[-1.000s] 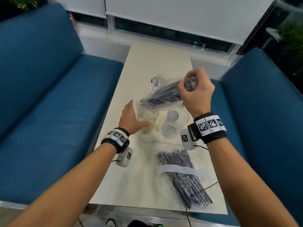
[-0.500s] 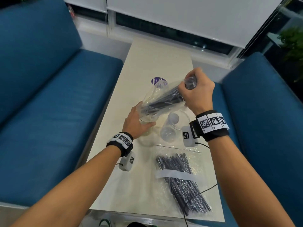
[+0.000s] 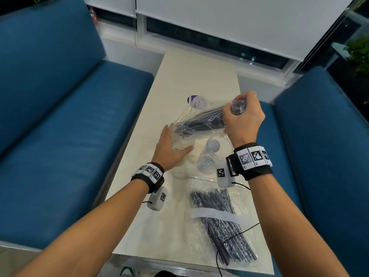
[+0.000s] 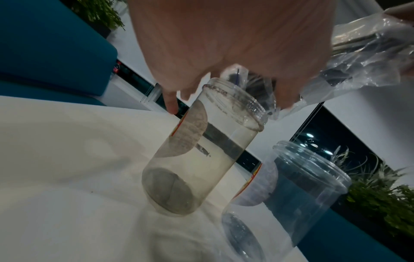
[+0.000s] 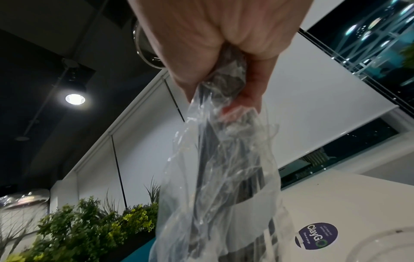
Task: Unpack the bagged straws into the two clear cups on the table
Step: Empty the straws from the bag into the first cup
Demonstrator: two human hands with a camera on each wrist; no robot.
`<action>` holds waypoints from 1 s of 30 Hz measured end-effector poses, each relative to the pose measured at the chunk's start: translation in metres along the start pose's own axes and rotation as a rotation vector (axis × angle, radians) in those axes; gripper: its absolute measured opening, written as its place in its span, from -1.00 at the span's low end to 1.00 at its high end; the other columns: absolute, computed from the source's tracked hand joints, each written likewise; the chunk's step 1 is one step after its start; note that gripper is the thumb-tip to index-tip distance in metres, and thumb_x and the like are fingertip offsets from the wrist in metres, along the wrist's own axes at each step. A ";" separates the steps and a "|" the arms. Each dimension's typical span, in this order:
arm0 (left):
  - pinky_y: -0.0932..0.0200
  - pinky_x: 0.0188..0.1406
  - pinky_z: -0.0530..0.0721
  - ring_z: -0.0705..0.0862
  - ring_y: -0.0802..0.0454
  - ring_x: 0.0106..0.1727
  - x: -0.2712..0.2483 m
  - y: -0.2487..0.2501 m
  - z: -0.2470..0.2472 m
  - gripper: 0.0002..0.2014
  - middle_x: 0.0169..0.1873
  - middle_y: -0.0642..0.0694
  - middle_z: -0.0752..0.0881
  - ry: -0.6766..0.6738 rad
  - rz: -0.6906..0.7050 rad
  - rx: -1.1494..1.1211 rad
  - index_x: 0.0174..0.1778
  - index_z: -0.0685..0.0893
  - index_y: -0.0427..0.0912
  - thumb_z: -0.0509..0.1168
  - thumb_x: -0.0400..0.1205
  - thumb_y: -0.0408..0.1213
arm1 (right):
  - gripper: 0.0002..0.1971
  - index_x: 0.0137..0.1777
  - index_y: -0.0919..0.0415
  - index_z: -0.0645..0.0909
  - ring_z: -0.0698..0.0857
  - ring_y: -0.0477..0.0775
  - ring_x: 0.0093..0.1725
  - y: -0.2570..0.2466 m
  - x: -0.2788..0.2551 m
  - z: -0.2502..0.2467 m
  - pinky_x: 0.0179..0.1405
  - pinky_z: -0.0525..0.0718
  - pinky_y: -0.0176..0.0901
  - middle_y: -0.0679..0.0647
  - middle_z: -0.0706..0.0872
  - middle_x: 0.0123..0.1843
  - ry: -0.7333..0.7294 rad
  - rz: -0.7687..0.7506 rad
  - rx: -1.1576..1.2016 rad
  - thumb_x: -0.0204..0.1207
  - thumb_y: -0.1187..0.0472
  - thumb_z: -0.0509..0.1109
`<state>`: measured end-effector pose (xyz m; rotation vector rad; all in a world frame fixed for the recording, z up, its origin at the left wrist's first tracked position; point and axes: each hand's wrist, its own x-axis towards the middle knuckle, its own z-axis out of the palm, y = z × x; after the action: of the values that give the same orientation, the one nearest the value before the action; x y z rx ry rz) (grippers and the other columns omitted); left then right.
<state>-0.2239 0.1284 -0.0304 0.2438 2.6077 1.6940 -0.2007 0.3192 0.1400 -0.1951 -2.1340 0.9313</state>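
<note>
Head view. Right hand [image 3: 242, 120] is fisted round the closed end of a bag of straws [image 3: 201, 121], raised above the surface [image 3: 197, 76]. The bag slopes down toward the left, its open mouth at the rim of the left cup [image 3: 182, 148]; likely held this way so the dark straws slide out by their own weight. Left hand [image 3: 169, 150] wraps the cup near its top, fingers curved on the wall, apparently to steady it against the load coming in. The second cup [image 3: 209, 156] stands just beside it on the right, with no straws showing in it. A second bag of straws [image 3: 221, 222] lies flat near the front right corner of the surface, sealed with a white band, untouched.

Left wrist view. The left cup [image 4: 201, 150] leans a little under the hand [image 4: 224, 44]; fingers curl over the rim. Crumpled bag film [image 4: 358, 58] and dark straw ends sit right at the opening; none have dropped to the bottom. The second cup [image 4: 286, 195] is close by and apart from it.

Right wrist view. The hand [image 5: 219, 44] squeezes gathered plastic and straw ends together, thumb and fingers closed tight. The bag [image 5: 224, 177] hangs down from the fist, loose film flaring; the grip on the top end probably lets the person meter the release.
</note>
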 end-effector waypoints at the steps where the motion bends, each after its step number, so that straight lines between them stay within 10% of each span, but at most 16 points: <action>1: -0.17 0.81 0.36 0.33 -0.09 0.81 -0.003 0.003 0.000 0.02 0.82 -0.13 0.30 0.057 -0.002 -0.009 0.83 0.22 -0.05 0.57 0.57 0.25 | -0.85 -0.02 0.20 0.63 0.68 0.04 -0.14 0.001 0.001 -0.002 -0.12 0.55 -0.49 0.13 0.77 -0.08 0.014 0.016 0.000 0.47 0.24 0.51; 7: -0.06 0.34 0.62 0.57 -0.10 0.24 -0.014 0.007 0.003 -0.62 0.19 -0.08 0.65 0.382 0.242 0.136 0.13 0.76 -0.09 0.56 0.61 0.12 | -0.85 -0.04 0.16 0.60 0.71 0.11 -0.14 -0.004 0.003 -0.011 -0.04 0.71 -0.05 0.10 0.76 -0.11 0.062 0.037 -0.011 0.45 0.20 0.50; 14: -0.04 0.22 0.46 0.67 -0.01 0.10 -0.020 0.020 0.000 -0.77 -0.06 0.11 0.76 0.283 0.186 0.097 -0.02 0.66 0.04 0.32 0.72 0.12 | -0.83 -0.06 0.17 0.60 0.74 0.13 -0.18 -0.016 -0.004 -0.015 -0.08 0.76 0.10 0.07 0.77 -0.16 0.123 0.096 0.046 0.45 0.14 0.50; 20: -0.06 0.10 0.74 0.76 0.12 0.01 -0.032 0.035 -0.016 -0.60 -0.03 0.13 0.76 0.244 0.094 -0.280 0.24 0.57 -0.04 0.40 0.69 0.16 | -0.86 -0.09 0.10 0.60 0.62 -0.28 -0.29 -0.015 -0.005 -0.028 -0.16 0.68 -0.26 -0.18 0.71 -0.24 0.159 0.240 0.100 0.43 0.14 0.49; 23: -0.16 0.17 0.83 0.85 -0.03 -0.02 -0.027 0.047 -0.027 -0.38 -0.05 -0.07 0.85 0.211 -0.169 -0.761 0.42 0.50 -0.20 0.34 0.69 0.25 | -0.87 -0.13 0.05 0.62 0.66 -0.18 -0.24 -0.009 -0.012 -0.032 -0.04 0.80 -0.04 -0.17 0.73 -0.21 0.182 0.386 0.187 0.38 0.13 0.51; 25: -0.24 0.26 0.85 0.86 -0.23 0.19 -0.022 0.058 -0.033 -0.26 0.27 -0.28 0.83 0.110 -0.299 -0.903 0.55 0.57 -0.19 0.33 0.66 0.34 | -0.88 -0.15 0.07 0.64 0.68 -0.08 -0.23 -0.008 -0.020 -0.030 -0.08 0.81 0.01 -0.08 0.76 -0.18 0.179 0.447 0.245 0.37 0.16 0.52; 30: -0.16 0.08 0.80 0.74 -0.30 0.15 -0.027 0.085 -0.037 -0.40 0.43 -0.30 0.66 -0.075 -0.384 -1.230 0.66 0.63 -0.10 0.26 0.80 0.20 | -0.90 -0.07 0.13 0.67 0.61 -0.36 -0.27 -0.008 -0.039 -0.025 -0.25 0.62 -0.44 -0.15 0.68 -0.15 0.169 0.475 0.316 0.47 0.31 0.49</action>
<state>-0.1911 0.1245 0.0604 -0.2105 1.0462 2.5661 -0.1550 0.3107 0.1321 -0.6145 -1.7840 1.4538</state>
